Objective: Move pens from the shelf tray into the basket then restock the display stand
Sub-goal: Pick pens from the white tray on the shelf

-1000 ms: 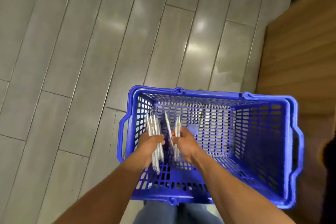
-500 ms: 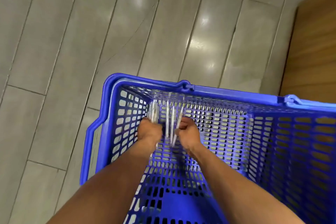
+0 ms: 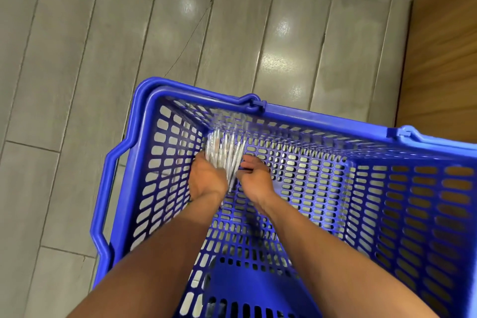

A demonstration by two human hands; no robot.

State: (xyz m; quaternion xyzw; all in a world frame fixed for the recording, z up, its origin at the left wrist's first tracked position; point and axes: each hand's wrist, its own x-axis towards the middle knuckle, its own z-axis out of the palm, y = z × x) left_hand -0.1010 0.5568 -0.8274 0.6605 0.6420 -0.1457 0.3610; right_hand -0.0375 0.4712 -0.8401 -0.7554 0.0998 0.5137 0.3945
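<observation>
A grey tiled floor (image 3: 77,85) is lying under a blue basket (image 3: 322,117). Both hands are reaching down inside the basket, near its far left corner. The left hand (image 3: 206,179) is gripping a bundle of clear pens (image 3: 224,152), fingers curled around them. The right hand (image 3: 254,178) is touching the pens, its fingers loosely curled beside the bundle.
</observation>
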